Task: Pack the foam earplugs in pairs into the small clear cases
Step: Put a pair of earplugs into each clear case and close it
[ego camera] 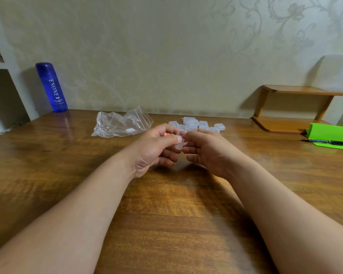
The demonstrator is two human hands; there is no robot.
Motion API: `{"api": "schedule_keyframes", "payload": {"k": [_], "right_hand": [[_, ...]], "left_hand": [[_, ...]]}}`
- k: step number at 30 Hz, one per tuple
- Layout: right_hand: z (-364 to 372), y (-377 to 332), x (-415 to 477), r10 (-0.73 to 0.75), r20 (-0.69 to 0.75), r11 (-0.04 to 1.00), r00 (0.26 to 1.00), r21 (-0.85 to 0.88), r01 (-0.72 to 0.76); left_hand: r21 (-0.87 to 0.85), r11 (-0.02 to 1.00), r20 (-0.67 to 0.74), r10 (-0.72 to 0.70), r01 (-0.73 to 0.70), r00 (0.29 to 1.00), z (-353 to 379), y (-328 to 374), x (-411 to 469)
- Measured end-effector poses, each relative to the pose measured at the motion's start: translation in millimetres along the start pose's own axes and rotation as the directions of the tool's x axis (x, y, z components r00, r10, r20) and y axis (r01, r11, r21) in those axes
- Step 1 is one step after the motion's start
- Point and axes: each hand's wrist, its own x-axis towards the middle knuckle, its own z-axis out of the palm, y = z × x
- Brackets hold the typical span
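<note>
- Pinched a small clear case [179, 144] between thumb and forefinger of the left hand [153, 150], the other fingers curled beneath, above the middle of the worktop [166, 214].
- Met the same case from the other side with the right hand [210, 153], fingertips clamped on it and the remaining fingers curled loosely under.
- Could not tell through the blur whether the case's lid stood open or closed.
- Glimpsed a spot of orange-pink just behind the left forefinger, seemingly a foam earplug [167, 133]; could not tell whether held or lying on the worktop.
- Found the pile of clear cases [196, 124] just behind the hands, toward the far edge, several touching one another.
- Noted a crumpled plastic bag [121, 125], clear with a red strip at its top, left of the pile and near the far edge.
- Saw a blue bottle [52, 87] upright at the far left corner, close to the wall [166, 56].
- Saw a wooden shelf [291, 109] at the far right corner, and in front of it a green sheet [329, 133] bent upward at its back, near the right edge.
- Spotted a pen [329, 142] lying across the flat front part of that sheet, its tip pointing left.
</note>
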Motion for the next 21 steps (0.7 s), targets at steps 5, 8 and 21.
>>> {"api": "schedule_keyframes", "payload": {"k": [5, 8, 21], "right_hand": [[-0.3, 1.8, 2.2, -0.005, 0.005, 1.0, 1.0, -0.012, 0.005], [-0.3, 1.9, 1.6, -0.022, 0.004, 1.0, 1.0, -0.009, 0.022], [1.5, 2.7, 0.1, -0.037, 0.035, 0.999, 0.999, 0.036, 0.036]], "left_hand": [[0.017, 1.0, -0.02, 0.017, -0.017, 1.0, 0.1, -0.7, 1.4], [0.024, 0.999, -0.036, 0.026, -0.025, 0.999, 1.2, -1.1, 1.6], [0.076, 0.995, -0.091, 0.065, -0.058, 0.994, 4.1, -2.4, 2.9]]}}
